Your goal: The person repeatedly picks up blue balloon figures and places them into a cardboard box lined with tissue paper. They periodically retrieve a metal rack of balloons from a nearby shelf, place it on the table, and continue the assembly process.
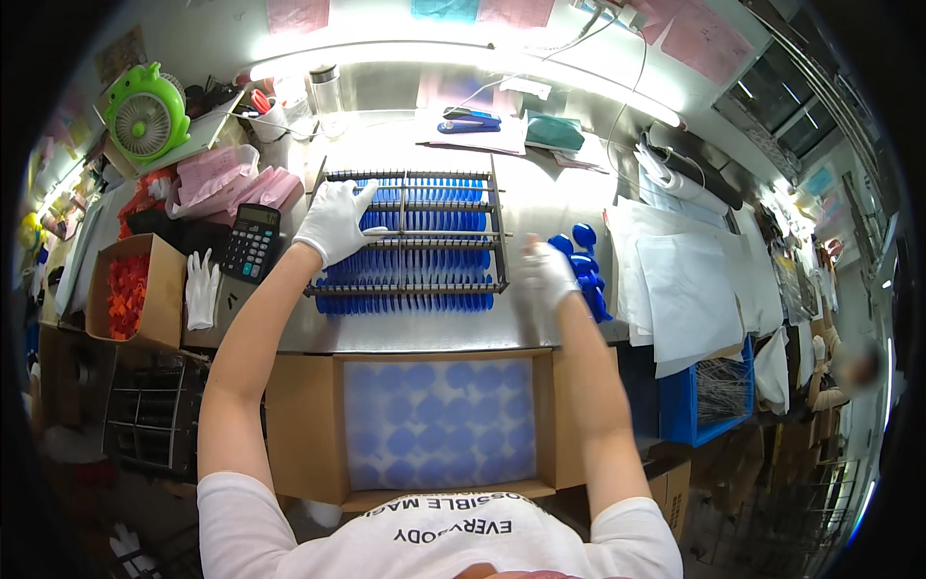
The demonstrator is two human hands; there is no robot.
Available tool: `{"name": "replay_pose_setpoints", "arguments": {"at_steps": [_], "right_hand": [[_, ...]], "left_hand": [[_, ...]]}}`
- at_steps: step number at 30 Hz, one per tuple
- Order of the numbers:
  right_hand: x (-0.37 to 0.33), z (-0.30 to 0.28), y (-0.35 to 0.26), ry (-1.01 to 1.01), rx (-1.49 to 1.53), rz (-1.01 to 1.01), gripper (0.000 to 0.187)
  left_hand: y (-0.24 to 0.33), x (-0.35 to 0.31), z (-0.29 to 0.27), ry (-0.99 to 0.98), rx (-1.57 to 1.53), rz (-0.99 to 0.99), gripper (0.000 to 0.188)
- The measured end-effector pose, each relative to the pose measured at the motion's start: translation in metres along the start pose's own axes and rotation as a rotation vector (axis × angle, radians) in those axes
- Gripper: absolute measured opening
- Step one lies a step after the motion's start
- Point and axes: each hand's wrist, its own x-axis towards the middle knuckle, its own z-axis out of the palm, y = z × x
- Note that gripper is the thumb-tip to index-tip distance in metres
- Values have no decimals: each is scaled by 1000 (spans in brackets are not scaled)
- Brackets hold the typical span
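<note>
A dark metal rack (403,206) lies on the steel table, with rows of thin blue discs (405,261) standing on edge in its slots. My left hand (333,222), in a white glove, rests on the rack's left side, thumb and forefinger spread apart over the bars. To the right of the rack is my right hand (552,273), also gloved and smeared by motion, so its fingers cannot be read. It is beside a small heap of loose glossy blue discs (585,262).
Below the table edge, an open cardboard box (304,425) holds blue round pieces beneath a cloudy sheet. At left are a calculator (253,241), a spare white glove (202,288), a carton of red pieces (164,289) and a green fan (147,111). White sheets (680,280) and a blue crate (680,400) are at right.
</note>
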Motion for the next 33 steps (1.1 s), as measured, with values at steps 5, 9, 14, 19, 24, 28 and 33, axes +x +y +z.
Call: {"name": "replay_pose_setpoints", "arguments": {"at_steps": [5, 9, 14, 19, 24, 28, 33], "right_hand": [[12, 20, -19, 114, -201, -141, 21], [10, -89, -104, 298, 640, -201, 34], [73, -14, -43, -146, -1, 130, 24], [72, 48, -48, 9, -167, 35, 26], [129, -153, -98, 233, 188, -426, 28], [170, -114, -64, -617, 753, 228, 26], [139, 64, -52, -309, 1, 284, 27]], "left_hand": [[-6, -5, -2, 23, -8, -2, 80], [-11, -10, 5, 8, -25, -27, 81], [5, 9, 3, 75, -27, 59, 82], [-9, -6, 3, 34, 4, 30, 83], [-9, -12, 4, 50, 8, 13, 83], [-3, -7, 1, 40, -27, 27, 84], [-11, -11, 1, -10, -54, 10, 85]]}}
